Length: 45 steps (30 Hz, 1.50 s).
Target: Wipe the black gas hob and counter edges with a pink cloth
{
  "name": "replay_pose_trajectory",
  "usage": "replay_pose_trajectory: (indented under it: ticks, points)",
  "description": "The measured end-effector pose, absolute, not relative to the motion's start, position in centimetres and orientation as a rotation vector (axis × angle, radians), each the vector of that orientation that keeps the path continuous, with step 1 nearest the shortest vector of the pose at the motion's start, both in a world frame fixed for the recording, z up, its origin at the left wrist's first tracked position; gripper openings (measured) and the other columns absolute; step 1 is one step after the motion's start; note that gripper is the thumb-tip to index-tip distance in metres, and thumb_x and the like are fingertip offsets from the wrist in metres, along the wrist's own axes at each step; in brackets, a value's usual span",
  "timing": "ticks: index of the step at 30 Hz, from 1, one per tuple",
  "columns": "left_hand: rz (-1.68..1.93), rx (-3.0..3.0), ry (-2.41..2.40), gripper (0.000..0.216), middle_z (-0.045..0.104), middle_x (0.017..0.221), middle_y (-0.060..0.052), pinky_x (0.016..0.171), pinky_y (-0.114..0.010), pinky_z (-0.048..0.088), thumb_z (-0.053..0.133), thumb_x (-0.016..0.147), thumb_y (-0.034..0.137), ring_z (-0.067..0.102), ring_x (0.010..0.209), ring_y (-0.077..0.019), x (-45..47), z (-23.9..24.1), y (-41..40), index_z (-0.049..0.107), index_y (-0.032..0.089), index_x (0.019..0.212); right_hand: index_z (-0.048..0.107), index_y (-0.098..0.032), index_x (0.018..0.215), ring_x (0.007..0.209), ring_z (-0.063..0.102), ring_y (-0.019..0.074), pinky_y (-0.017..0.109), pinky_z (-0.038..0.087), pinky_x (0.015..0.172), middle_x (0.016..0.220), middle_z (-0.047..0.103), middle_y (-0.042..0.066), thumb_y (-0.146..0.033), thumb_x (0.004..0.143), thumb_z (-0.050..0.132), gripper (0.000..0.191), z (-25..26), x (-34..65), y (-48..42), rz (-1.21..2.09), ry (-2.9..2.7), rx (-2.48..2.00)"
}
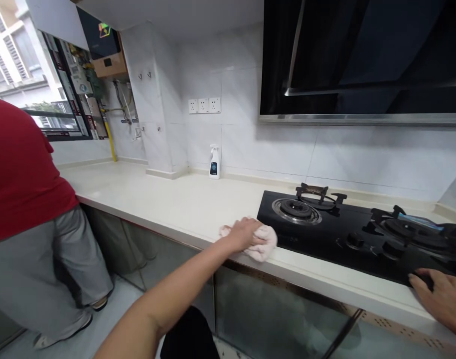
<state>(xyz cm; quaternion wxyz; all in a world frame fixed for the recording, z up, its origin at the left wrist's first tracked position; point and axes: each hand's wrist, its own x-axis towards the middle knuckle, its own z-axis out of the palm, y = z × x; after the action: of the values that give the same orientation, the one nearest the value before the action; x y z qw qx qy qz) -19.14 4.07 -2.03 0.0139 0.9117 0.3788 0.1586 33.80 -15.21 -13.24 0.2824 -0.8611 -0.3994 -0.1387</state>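
Note:
My left hand presses a folded pink cloth onto the front of the cream countertop, just left of the black glass gas hob. The cloth touches the hob's left corner. My right hand, cut off by the frame's right edge, rests its fingertips on the hob's front edge with its fingers slightly apart. It holds nothing that I can see. The hob has two burners with black grates and control knobs between them.
A white spray bottle stands against the tiled wall behind the counter, below several wall sockets. A black range hood hangs above the hob. A person in a red shirt stands at the counter's far left.

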Motion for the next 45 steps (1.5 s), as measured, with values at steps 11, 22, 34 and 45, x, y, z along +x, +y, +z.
replay_pose_trajectory:
  ticks: [11,22,34,45]
  points:
    - [0.679,2.688,1.795,0.031,0.073,0.124,-0.011,0.098,-0.042,0.046,0.065,0.091,0.045,0.061,0.121,-0.0331,-34.8,-2.3,5.5,0.072,0.023,0.112,0.068,-0.027,0.127,0.122,0.053,0.0435,0.055,0.035,0.103,0.139,0.059,0.024,-0.062,0.088,0.028,0.066,-10.2,29.5,-16.1,-0.355,-1.084,-2.547]
    - [0.947,3.066,1.137,0.046,0.071,0.111,-0.01,0.087,-0.045,0.045,0.076,0.083,0.057,0.06,0.103,-0.0309,-19.2,-5.6,-3.2,0.07,0.023,0.114,0.063,-0.02,0.133,0.125,0.052,0.0403,0.054,0.036,0.107,0.139,0.058,0.021,-0.05,0.1,0.027,0.058,-8.2,26.4,-16.7,-0.36,-1.114,-2.575]
    - [0.686,2.958,0.754,0.074,0.066,0.123,-0.015,0.098,-0.055,0.045,0.079,0.077,0.063,0.057,0.116,-0.0388,-3.4,-5.1,-8.7,0.059,0.024,0.137,0.072,-0.019,0.103,0.126,0.056,0.0389,0.059,0.043,0.108,0.128,0.064,0.02,-0.052,0.093,0.042,0.046,-6.6,22.8,-17.0,-0.5,-1.067,-1.95]
    - [0.682,2.804,0.822,0.047,0.066,0.143,-0.012,0.108,-0.047,0.046,0.068,0.087,0.054,0.06,0.134,-0.0339,-17.7,-3.9,-0.1,0.067,0.025,0.124,0.05,-0.03,0.148,0.137,0.046,0.0411,0.064,0.035,0.109,0.154,0.052,0.015,-0.053,0.085,0.08,0.074,-5.8,2.7,-13.9,-0.458,-1.993,-1.741]
